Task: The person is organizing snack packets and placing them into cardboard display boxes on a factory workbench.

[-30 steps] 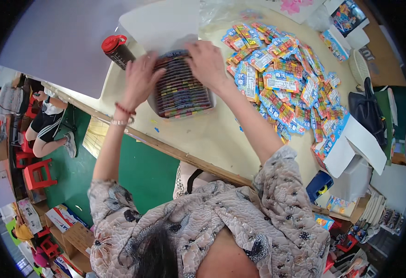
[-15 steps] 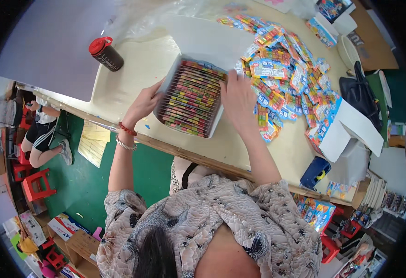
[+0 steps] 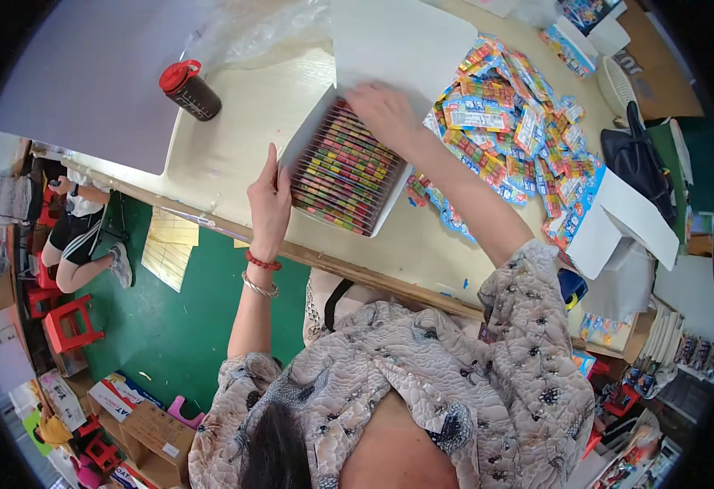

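A white cardboard box (image 3: 390, 213) sits on the table in front of me, packed with a tight row of thin, colourful blister packs (image 3: 349, 167) standing on edge. Its big white lid (image 3: 402, 45) is folded up at the far side. Against the box's left wall rests my left hand (image 3: 269, 205), its fingers stretched out flat. My right hand (image 3: 385, 114) reaches over the far end of the row, fingers bent down by the far wall. Those fingertips are blurred and partly hidden. To the right lies a loose heap of similar packs (image 3: 528, 134).
A dark bottle with a red lid (image 3: 190, 91) stands at the left. On the right are an open white and blue box (image 3: 610, 216), a black bag (image 3: 638, 163) and a dark blue object (image 3: 570, 287). Clear plastic film (image 3: 267, 33) lies behind. Another person (image 3: 80, 220) sits far left.
My right hand has moved from the box's right wall to its far end. The left hand has slid nearer along the left wall, its fingers straighter. The lid stands further up.
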Action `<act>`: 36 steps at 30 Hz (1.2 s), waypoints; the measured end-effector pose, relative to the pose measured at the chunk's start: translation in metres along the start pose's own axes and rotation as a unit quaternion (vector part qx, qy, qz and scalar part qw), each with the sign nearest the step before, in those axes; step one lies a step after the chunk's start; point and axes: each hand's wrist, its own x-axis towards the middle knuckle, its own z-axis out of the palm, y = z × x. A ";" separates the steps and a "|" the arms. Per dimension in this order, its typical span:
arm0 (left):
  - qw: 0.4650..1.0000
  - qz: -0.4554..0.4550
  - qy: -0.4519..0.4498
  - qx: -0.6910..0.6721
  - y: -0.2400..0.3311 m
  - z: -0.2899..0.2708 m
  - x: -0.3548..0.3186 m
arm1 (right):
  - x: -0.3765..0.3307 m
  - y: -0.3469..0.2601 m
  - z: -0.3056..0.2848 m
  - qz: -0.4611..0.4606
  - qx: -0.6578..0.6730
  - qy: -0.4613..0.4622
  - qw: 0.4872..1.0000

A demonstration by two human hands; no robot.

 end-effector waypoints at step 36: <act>0.962 0.098 -0.256 0.012 0.002 -0.014 -0.002 | 0.091 0.042 0.007 -0.233 0.228 -0.156 0.932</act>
